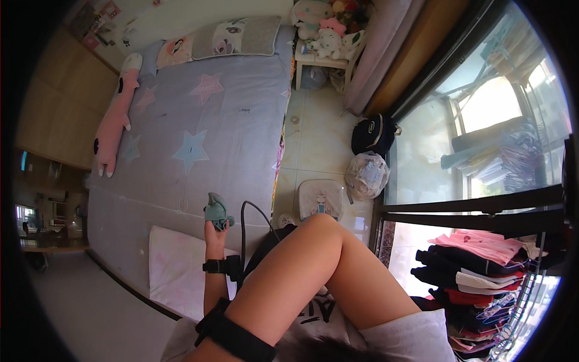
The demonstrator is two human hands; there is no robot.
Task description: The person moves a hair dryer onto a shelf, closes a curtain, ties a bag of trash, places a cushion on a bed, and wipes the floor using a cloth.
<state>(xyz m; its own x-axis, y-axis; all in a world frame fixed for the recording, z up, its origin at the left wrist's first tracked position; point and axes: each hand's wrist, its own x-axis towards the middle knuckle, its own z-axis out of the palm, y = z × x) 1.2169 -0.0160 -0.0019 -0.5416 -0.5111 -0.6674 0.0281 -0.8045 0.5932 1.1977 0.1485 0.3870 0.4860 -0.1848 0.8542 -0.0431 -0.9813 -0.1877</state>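
Left hand [216, 232] sits at about 8 o'clock from centre of view, over the lower part of the bed [238, 154]; fingers closed on a crumpled teal cloth bundle [218, 212], which stands up at the hand's 12 o'clock. Whether bundle touches the bedsheet: cannot tell. Right arm [277, 286] folds across 6 o'clock, elbow high, wrist strap [241, 341] near the lower edge; right hand out of view, so its state cannot be told.

Risks, my judgement: bundle looks soft and held by its lower end only, so a loosened grip could let the top flop over or the whole thing drop. Black cable [243, 220] loops at the left hand's 3 o'clock; a reach that way could snag it or drag the wrist band [217, 265]. Folded right arm fills much of the near view and could hide the left hand if it swings toward 9 o'clock. Pale cloth [172, 259] at the hand's 8 o'clock could rumple under a low sweep
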